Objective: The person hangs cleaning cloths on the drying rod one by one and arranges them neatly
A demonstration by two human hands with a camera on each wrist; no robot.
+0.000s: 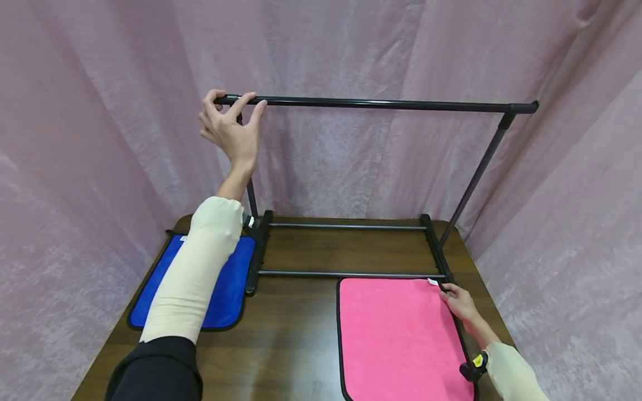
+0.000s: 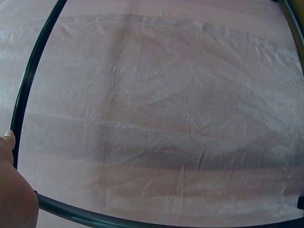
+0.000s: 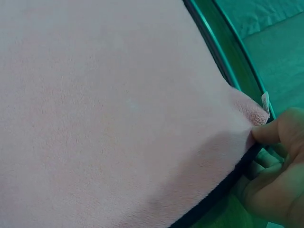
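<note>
Pink cloth (image 1: 398,334) near edge cut off by frame.

Light falls soft and even from above, with faint shadows under my arms; my head view bends at its edges; my right wrist view is green-tinted, washed out and blurry.

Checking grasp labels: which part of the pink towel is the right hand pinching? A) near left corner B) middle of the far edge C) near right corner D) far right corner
D: the right hand pinches the pink towel at its far right corner, beside the white tag.
</note>
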